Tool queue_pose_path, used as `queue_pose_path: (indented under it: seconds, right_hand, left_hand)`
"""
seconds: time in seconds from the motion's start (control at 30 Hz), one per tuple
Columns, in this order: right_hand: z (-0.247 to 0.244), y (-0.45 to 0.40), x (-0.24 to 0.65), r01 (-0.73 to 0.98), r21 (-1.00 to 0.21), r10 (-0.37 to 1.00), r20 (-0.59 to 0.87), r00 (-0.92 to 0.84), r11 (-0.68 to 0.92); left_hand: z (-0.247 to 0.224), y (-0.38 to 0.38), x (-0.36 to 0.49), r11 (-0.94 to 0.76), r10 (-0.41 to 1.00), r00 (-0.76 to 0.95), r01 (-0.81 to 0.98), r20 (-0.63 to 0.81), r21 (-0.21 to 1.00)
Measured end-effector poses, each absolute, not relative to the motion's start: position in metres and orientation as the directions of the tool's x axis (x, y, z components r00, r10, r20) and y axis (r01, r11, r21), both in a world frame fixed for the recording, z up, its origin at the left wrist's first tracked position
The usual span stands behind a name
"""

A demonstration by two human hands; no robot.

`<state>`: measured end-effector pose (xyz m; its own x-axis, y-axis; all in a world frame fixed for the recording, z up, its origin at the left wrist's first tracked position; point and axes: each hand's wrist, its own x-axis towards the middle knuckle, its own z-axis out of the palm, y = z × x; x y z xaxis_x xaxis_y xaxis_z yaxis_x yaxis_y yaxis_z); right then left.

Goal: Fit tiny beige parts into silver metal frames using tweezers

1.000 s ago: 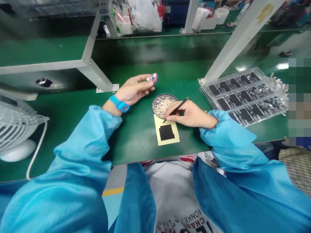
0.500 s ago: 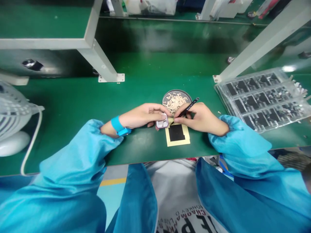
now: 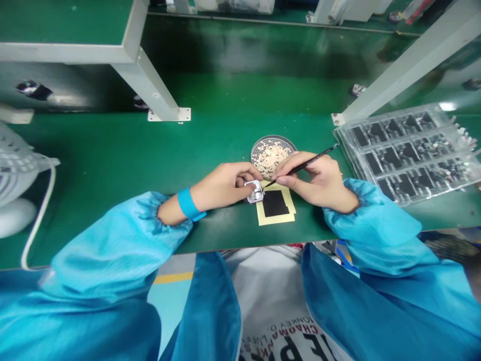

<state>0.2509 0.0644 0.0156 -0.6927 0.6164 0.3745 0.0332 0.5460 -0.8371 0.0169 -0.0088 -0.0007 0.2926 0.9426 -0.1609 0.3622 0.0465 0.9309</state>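
My left hand (image 3: 229,186), with a blue band at the wrist, grips a small whitish square case (image 3: 255,192) between thumb and fingers. Pinched in my right hand (image 3: 313,178) is a thin black pen-like tool (image 3: 310,161), its tip close to the right side of the case. Beneath and beside the tip lies a pale yellow sheet (image 3: 287,219) with a black square (image 3: 275,203) on it. Just behind both hands, a round dish (image 3: 273,153) holds many tiny light and dark pieces.
Clear plastic trays (image 3: 404,155) with dark parts are stacked at the right. A white fan (image 3: 18,175) with a cable stands at the far left of the green table (image 3: 112,160). Metal shelf legs (image 3: 161,93) rise behind on both sides.
The black tool has tilted lower, with its rear end further right. The case has turned and moved slightly in my left hand. The whole view has shifted a little.
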Motion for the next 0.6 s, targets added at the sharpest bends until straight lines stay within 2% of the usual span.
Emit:
queue_pose_path:
  seconds: [0.27, 0.6]
  right_hand:
    - [0.0094, 0.0609, 0.2454, -0.07, -0.758, 0.496, 0.491, -0.716, 0.649]
    - [0.005, 0.0619, 0.2456, -0.051, -0.714, 0.458, 0.501, -0.734, 0.698]
  left_hand:
    - [0.0036, -0.0108, 0.0163, -0.065, 0.947, 0.309, 0.444, -0.085, 0.893]
    - [0.0007, -0.0102, 0.0156, -0.056, 0.949, 0.302, 0.451, -0.093, 0.891]
